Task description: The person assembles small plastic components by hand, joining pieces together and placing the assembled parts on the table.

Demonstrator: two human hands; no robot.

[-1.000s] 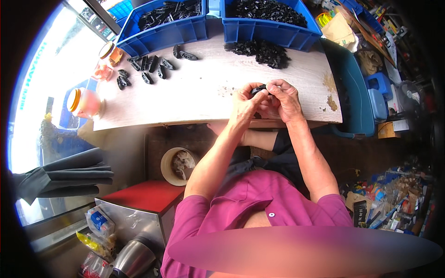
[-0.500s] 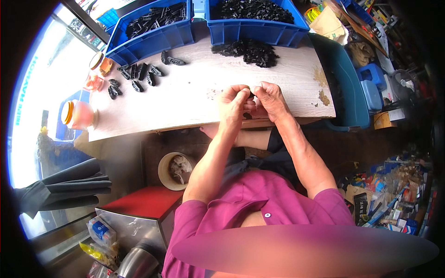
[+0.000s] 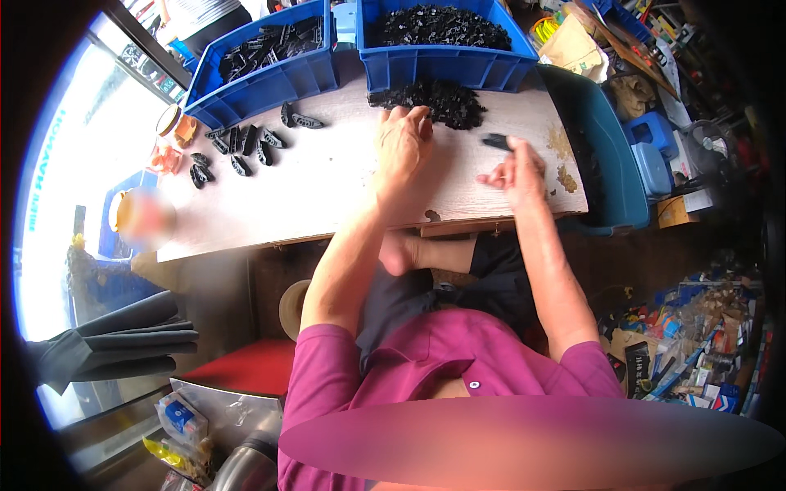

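L hand (image 3: pixel 403 143) curled at near edge of pile of small blk plastic pcs (image 3: pixel 450 106), can't tell if gripping any, R hand (image 3: pixel 521 173) motion-blurred, pinching elongated blk plastic part (image 3: pixel 496 141) above R side of wood-grain tabletop (image 3: pixel 327 192), blue plastic bin (image 3: pixel 442 70) behind pile

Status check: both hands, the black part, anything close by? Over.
Left hand at near edge of small black pieces' pile, grip unclear. Right hand holding elongated black part, blurred. Blue bin directly beyond pile.
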